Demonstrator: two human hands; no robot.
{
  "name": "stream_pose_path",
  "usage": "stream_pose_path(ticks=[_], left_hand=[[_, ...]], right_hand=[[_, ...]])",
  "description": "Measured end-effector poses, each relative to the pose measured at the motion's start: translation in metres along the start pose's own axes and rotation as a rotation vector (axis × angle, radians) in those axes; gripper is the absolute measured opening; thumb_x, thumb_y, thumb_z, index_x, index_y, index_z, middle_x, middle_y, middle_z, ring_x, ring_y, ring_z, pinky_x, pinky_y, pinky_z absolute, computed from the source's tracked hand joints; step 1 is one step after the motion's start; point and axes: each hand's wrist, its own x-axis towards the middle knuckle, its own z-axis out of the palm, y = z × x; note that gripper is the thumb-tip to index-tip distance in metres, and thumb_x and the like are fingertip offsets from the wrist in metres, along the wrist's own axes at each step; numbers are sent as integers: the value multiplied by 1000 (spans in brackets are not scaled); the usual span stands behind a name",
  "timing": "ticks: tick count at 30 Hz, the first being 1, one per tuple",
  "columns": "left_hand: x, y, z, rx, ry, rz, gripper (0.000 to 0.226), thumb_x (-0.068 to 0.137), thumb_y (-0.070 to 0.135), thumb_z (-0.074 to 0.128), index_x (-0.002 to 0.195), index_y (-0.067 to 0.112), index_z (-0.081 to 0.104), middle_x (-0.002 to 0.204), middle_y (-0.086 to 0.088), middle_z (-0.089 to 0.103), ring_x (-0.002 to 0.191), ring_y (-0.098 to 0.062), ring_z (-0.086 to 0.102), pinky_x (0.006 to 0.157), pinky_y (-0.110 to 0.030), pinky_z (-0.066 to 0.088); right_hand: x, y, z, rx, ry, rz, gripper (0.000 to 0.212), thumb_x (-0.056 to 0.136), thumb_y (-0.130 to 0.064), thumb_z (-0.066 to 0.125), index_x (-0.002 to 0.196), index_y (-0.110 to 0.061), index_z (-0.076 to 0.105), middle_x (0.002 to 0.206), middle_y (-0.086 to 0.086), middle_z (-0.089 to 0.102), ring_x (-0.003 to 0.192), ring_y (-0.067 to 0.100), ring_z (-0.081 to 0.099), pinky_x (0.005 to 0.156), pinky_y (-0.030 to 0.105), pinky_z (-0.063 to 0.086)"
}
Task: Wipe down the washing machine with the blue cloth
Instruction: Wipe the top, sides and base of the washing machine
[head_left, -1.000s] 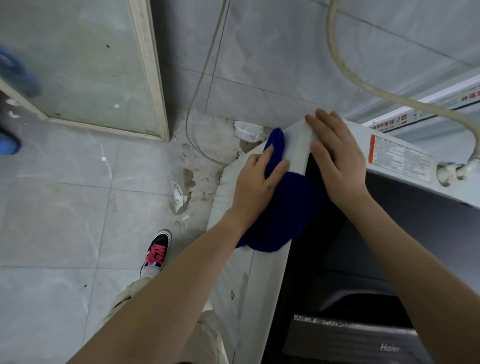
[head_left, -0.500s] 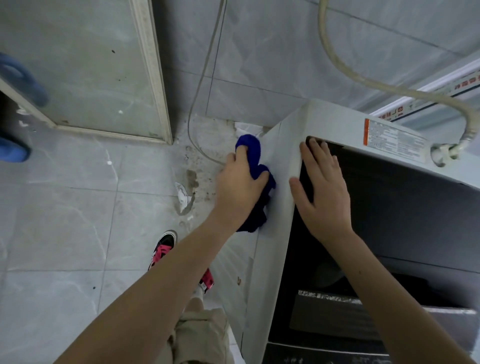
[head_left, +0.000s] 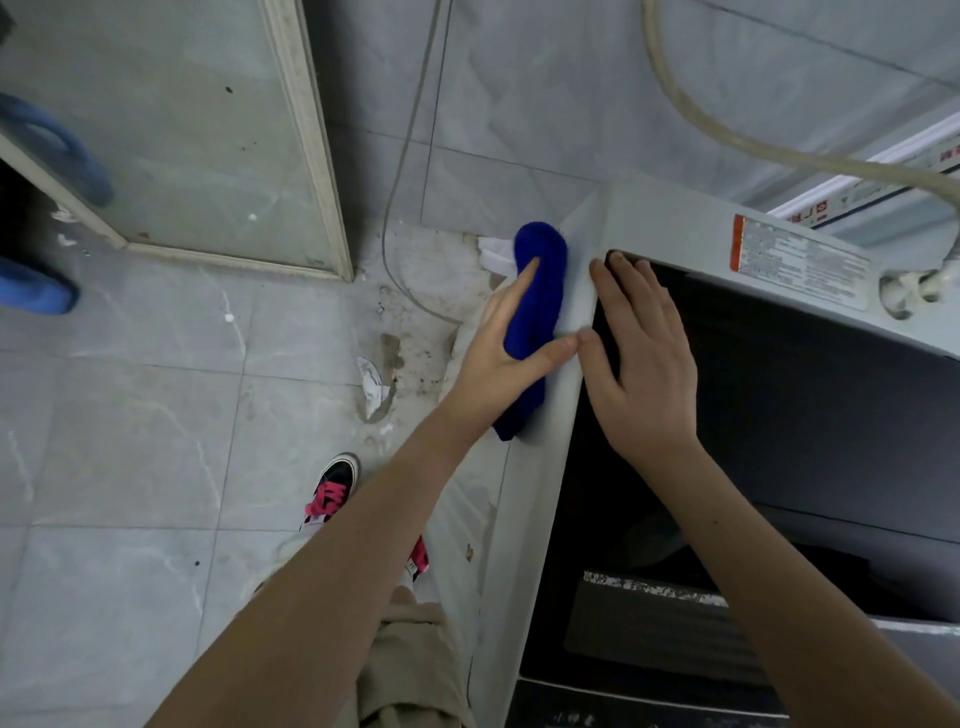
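The left hand (head_left: 498, 358) lies open on the blue cloth (head_left: 540, 270), index finger straight along it and thumb stretched across it, pressing it against the white side of the washing machine (head_left: 670, 218) just below the machine's rear left corner. The cloth is bunched into a long roll that runs up past the fingertips and down under the palm. The right hand (head_left: 641, 364) rests flat with straight fingers on the dark lid (head_left: 805, 415), close to its left edge, its thumb on the white rim and almost touching the left thumb. A beige hose (head_left: 727, 132) curves above the machine, and a black shoe with pink laces (head_left: 332, 491) stands on the grey tiled floor (head_left: 130, 441)
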Motion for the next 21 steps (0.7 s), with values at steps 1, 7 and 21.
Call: stream_pose_path(ticks=[1, 7, 21], left_hand=[[4, 0, 3, 47, 22, 27, 70, 88, 34, 68, 147, 38, 31, 142, 23, 37, 134, 6, 33, 114, -27, 29], [33, -12, 2, 163, 100, -22, 46, 99, 39, 46, 144, 31, 40, 131, 7, 46, 118, 6, 47, 103, -16, 37], [27, 5, -17, 226, -204, -6, 49, 98, 37, 50, 146, 32, 37, 115, 29, 33, 98, 28, 39, 81, 6, 31]], right_hand=[[0, 0, 0, 0, 3, 1, 57, 103, -35, 34, 156, -14, 38, 163, 5, 35, 154, 19, 22, 127, 36, 14], [2, -6, -4, -22, 12, 58, 54, 104, -33, 30, 155, -18, 42, 161, 0, 38, 153, 15, 25, 126, 32, 15], [-32, -42, 10, -38, 163, 456, 54, 104, -40, 35, 156, -23, 38, 163, 0, 33, 155, 19, 18, 125, 19, 1]])
